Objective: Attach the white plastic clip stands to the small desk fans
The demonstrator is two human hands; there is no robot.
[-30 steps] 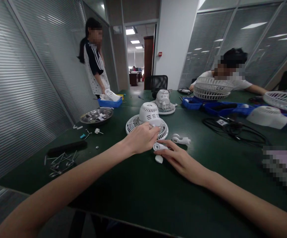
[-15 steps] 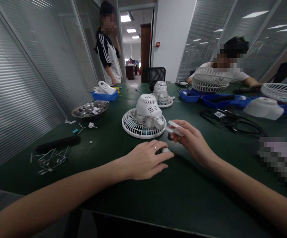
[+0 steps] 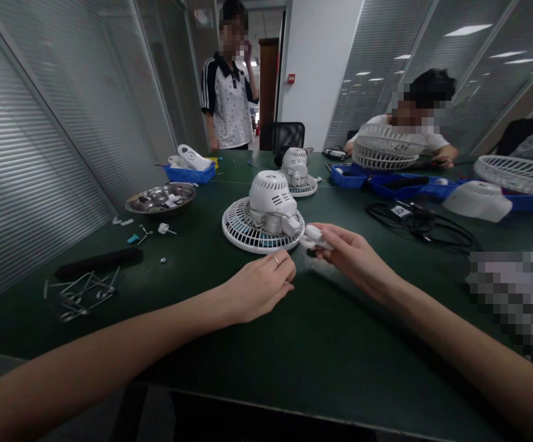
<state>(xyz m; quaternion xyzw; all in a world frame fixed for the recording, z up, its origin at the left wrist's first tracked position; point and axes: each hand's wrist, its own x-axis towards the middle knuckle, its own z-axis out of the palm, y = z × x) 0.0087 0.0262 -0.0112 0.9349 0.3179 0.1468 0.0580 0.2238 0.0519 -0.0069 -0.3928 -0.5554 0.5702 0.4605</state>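
head view: two hands are at work on one green tabletop (image 3: 321,344). the landmark is one near fan (image 3: 273,199), its motor housing upright on a round grille.

the right hand (image 3: 346,248) pinches one white plastic part (image 3: 316,236) between thumb and fingers, just right of the near fan; whether the part touches the grille cannot be determined. the left hand (image 3: 261,285) is directly in front of the near fan, fingers curled together, one ring on a finger; whether it grips anything cannot be determined.

behind the near fan: one second fan (image 3: 296,177), also on its grille, and one standing person (image 3: 232,107).

left of the near fan: one metal bowl (image 3: 149,212) of small parts, one blue tray (image 3: 190,175) with white parts, one white knob (image 3: 164,228) with a shaft, one blue piece (image 3: 132,239), one small nut (image 3: 164,261), one black bar (image 3: 100,264) and one cluster of metal wires (image 3: 82,294), count unclear.

right of the near fan: one white cover (image 3: 478,200), one coiled black cable (image 3: 422,226) and one seated person (image 3: 399,120).
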